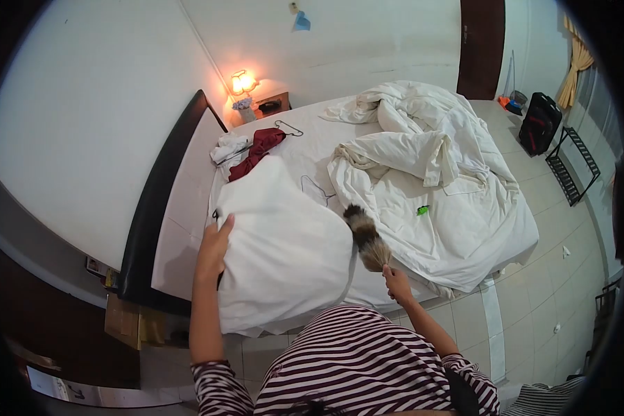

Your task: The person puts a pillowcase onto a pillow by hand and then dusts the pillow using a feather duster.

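My left hand (215,248) is closed on the left edge of a large white cloth (291,249), which hangs spread out over the near side of the bed. A small dark piece pokes out by the thumb; its kind is unclear. My right hand (398,283) is wrapped round the handle end of a fluffy brown and black feather duster (369,239). The duster points up and away, close to the cloth's right edge and over the bedding.
A crumpled white blanket (423,152) covers the bed's right part, with a small green item (423,210) on it. Red garment (260,152) and hanger (289,129) lie near the headboard (161,208). Beyond are a lit lamp (243,83), suitcase (541,123) and black rack (573,166).
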